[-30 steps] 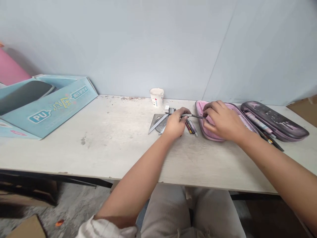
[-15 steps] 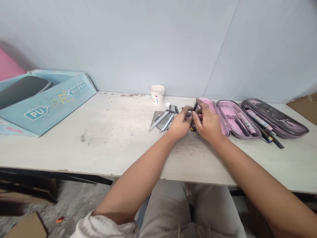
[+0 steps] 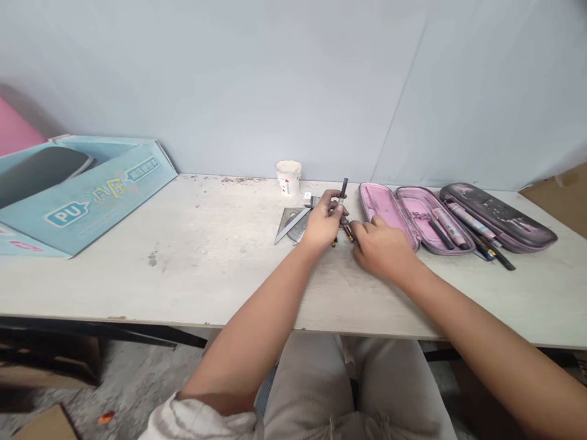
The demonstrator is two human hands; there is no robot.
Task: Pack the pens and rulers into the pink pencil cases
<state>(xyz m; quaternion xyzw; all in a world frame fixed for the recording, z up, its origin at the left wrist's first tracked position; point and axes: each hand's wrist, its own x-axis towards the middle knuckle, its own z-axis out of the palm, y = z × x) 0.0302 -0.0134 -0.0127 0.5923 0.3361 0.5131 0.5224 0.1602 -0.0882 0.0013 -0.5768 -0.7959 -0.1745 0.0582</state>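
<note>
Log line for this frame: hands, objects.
left hand: holds dark pen upright | right hand: at loose pens, grip unclear | pencil case: open

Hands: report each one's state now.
Left hand: closed on a dark pen, held upright.
Right hand: knuckles up beside loose pens; grip cannot be told.

The pale, scuffed table [image 3: 206, 256] carries a blue cardboard box [image 3: 105, 192] at its left end and a paper cup [image 3: 288, 176] by the wall. Grey set squares [image 3: 293, 223] lie near the middle, with loose pens [image 3: 350, 233] just beside them. Further right, an open pink pencil case [image 3: 398, 214] lies flat.
</note>
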